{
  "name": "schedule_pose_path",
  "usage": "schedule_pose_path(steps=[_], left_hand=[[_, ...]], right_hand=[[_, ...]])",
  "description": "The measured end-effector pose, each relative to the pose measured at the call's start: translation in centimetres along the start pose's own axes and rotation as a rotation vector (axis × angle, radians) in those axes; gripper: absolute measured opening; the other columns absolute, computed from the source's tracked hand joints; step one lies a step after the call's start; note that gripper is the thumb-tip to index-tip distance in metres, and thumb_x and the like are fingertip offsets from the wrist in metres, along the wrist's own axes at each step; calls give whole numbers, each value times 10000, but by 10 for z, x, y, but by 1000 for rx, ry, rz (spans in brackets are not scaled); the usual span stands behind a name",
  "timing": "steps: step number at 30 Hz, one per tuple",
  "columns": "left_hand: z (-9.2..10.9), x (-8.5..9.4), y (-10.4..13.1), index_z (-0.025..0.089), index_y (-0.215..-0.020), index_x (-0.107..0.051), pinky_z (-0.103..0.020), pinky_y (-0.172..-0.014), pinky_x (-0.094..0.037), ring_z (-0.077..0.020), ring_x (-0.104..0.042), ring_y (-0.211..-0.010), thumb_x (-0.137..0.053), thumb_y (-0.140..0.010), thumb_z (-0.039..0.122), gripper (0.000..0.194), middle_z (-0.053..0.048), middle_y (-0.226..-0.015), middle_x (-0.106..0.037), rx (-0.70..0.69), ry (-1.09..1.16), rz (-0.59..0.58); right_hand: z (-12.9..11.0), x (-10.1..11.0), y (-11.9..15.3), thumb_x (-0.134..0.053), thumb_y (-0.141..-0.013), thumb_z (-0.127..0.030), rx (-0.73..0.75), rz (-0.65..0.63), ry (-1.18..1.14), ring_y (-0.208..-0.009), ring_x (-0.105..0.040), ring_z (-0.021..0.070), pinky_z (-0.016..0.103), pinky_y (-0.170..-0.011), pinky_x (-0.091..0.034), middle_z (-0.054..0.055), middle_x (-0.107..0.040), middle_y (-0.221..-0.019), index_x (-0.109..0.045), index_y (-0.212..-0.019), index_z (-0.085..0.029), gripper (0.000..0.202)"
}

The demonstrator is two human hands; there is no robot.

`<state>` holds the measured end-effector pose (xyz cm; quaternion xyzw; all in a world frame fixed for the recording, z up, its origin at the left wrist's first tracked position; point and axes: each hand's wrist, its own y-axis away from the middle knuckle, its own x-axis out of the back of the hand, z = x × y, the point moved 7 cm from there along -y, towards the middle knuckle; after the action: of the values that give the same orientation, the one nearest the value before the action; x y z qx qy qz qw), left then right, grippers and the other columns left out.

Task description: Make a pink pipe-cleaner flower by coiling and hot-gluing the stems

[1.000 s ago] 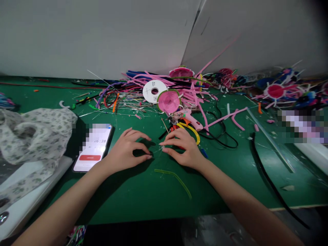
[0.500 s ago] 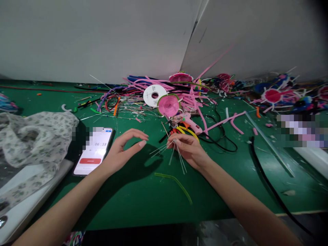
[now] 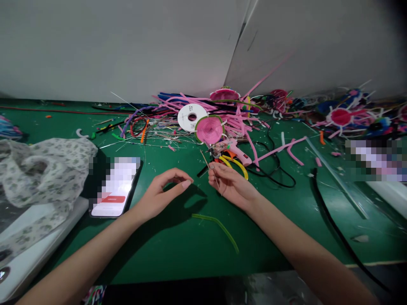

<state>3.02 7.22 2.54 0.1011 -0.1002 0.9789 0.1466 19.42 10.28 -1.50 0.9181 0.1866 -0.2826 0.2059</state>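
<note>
My right hand (image 3: 233, 182) is closed in a pinch, with a thin brown stick (image 3: 205, 158) running slantwise across its fingers. Whether thin wires are also held there is hard to see. To its left, my left hand (image 3: 167, 188) hovers above the table, thumb and fingertips brought together; anything between them is too small to make out. A bent yellow-green fuzzy strip (image 3: 219, 224) lies below both hands. Just beyond the right hand are yellow-handled scissors or pliers (image 3: 237, 164) and a pink glue gun (image 3: 235, 151).
A lit phone (image 3: 112, 190) and a patterned cloth (image 3: 47, 169) lie left on the green table (image 3: 159, 258). Behind are a white spool (image 3: 187, 116), a pink coil with green rim (image 3: 210, 130) and heaped pipe cleaners. At right lie a black strip (image 3: 330, 228) and clear rod (image 3: 338, 180).
My left hand has moved slightly right, and its thumb and fingertips have come closer together. The thin wires that fanned out below my right hand no longer show spread.
</note>
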Motion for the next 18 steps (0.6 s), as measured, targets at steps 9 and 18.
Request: schedule_pose_path(steps=[9,18], left_hand=[[-1,-1,0,227,-901,-649,-298,-793,-508,-143,-627,-839,-584,-870,324,120,-22,-880,-667,-6,3,5],[2,3,-1,202,-964,-613,-304,-818,-513,-139,-633,-845,-659,-803,315,203,-26,-894,-666,-24,-3,131]], right_hand=[[1,1,-1,-721,-769,-246,13,-3,-19,-650,-640,51,150,-675,-567,-32,-664,-754,-614,-889,-189,171],[-1,-9,5,-764,-723,-272,117,29,205,-717,-682,86,202,-709,-558,-3,-727,-787,-633,-850,-188,201]])
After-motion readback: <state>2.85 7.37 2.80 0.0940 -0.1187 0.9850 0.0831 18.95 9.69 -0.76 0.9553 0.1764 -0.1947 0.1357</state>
